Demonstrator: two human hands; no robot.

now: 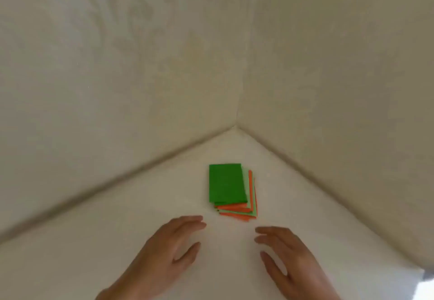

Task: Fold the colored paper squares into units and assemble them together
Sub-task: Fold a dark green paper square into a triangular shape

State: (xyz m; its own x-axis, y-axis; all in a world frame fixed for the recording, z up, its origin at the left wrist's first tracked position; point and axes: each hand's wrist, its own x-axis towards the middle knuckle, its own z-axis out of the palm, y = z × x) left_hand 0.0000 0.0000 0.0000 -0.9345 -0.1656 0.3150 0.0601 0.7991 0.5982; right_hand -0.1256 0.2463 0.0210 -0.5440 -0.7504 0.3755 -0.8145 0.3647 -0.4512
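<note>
Two bare hands are hovering low over the white surface (89,252), just short of the paper stack (226,184) and touching none of it. The left hand (164,248) is reaching with fingers stretched and a little spread, thumb apart, holding nothing. The right hand (288,257) is mirroring it, fingers loosely extended and likewise empty. The stack is sitting beyond and between them, near the corner where the walls (328,88) are meeting. A dark green sheet (225,182) is lying on top, with orange sheets (234,215) and paler green ones fanning out at its near and right edges. Whether the top sheet is already folded in half I cannot tell, but nothing is looking assembled, so to my eye the job is standing at its very start. The next move is calling for one sheet alone to be taken. With the pile thin and fanned, a fingertip is likely needing to slide the green one free without dragging its neighbours. Nothing is lying between hands and paper, though the walls are crowding the far side. A bluish patch (428,281) at the lower right edge is too blurred to name.
</note>
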